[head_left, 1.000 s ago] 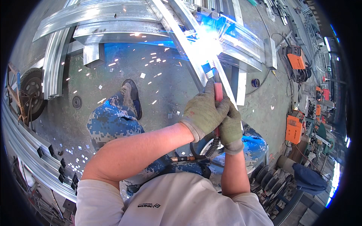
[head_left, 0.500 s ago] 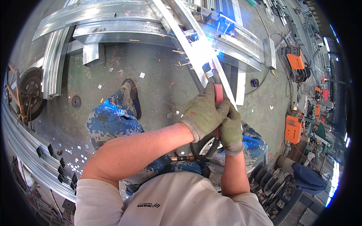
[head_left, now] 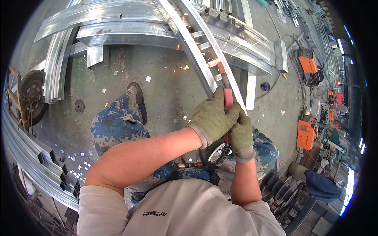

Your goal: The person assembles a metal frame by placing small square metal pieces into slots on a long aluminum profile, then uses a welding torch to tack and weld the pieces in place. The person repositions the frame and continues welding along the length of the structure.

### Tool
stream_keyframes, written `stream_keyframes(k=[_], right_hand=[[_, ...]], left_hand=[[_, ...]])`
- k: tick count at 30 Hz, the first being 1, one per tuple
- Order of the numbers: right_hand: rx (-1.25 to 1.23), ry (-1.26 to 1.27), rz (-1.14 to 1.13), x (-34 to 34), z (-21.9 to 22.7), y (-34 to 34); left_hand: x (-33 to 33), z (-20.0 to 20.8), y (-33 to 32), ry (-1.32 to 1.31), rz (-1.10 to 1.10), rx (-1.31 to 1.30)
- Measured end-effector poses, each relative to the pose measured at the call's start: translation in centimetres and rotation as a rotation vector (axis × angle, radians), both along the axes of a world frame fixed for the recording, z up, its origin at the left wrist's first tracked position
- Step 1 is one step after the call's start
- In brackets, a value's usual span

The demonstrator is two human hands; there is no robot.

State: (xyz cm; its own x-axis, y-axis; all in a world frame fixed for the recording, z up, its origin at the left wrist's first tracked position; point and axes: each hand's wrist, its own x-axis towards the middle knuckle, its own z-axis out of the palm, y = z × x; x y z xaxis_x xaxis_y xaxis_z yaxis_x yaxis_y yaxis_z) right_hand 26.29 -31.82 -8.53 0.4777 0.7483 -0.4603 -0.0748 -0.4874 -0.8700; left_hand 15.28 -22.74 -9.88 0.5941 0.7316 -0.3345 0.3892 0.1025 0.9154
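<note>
My left hand (head_left: 212, 117), in an olive work glove, is closed around the red handle of a welding torch (head_left: 228, 97). Pressed against it from the right, my gloved right hand (head_left: 241, 134) is closed on the lower part of the same handle. The torch's curved neck points away from me, and its copper-coloured nozzle is beside a short crosspiece (head_left: 213, 63) that glows orange at one end. Several such crosspieces bridge two long metal rails (head_left: 193, 51), like ladder rungs. A ribbed black cable runs down from the handle toward my lap.
Thick metal beams (head_left: 130, 33) lie under the rails. Stacked square tubes (head_left: 39, 157) and a wheel (head_left: 33, 96) are at left. Orange machines (head_left: 307, 133) with cables stand at right. Small metal squares litter the floor (head_left: 157, 94).
The bright welding arc and its blue glare have gone out, so the crosspieces and torch nozzle now show. A few sparks still hang at the left. Both hands have stayed in place.
</note>
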Motion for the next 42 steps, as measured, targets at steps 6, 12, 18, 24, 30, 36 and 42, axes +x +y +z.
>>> stream_keyframes(k=[6, 12, 18, 24, 30, 36, 42], right_hand=[[-0.024, 0.005, 0.000, 0.1, -0.1, -0.2], [-0.079, -0.046, 0.000, -0.4, 0.6, 0.4], [-0.045, -0.077, -0.030, -0.4, 0.6, -0.2], [0.033, 0.007, -0.056, 0.0, -0.7, -0.7], [-0.010, 0.057, -0.009, -0.1, -0.2, 0.0], [0.004, 0.026, -0.076, -0.3, 0.0, -0.1], [0.063, 0.048, -0.082, 0.0, 0.8, 0.9]], left_hand=[[0.2, -0.5, -0.2, -0.004, 0.056, 0.014], [0.0, -0.6, -0.2, -0.031, 0.070, 0.004], [-0.1, 0.4, -0.1, -0.046, 0.002, -0.006], [0.1, 0.0, -0.5, -0.082, 0.042, -0.021], [-0.1, -0.5, -0.4, -0.078, 0.061, -0.007], [-0.2, 0.6, -0.1, -0.073, 0.037, -0.038], [-0.3, 1.4, 0.1, -0.216, 0.122, 0.003]])
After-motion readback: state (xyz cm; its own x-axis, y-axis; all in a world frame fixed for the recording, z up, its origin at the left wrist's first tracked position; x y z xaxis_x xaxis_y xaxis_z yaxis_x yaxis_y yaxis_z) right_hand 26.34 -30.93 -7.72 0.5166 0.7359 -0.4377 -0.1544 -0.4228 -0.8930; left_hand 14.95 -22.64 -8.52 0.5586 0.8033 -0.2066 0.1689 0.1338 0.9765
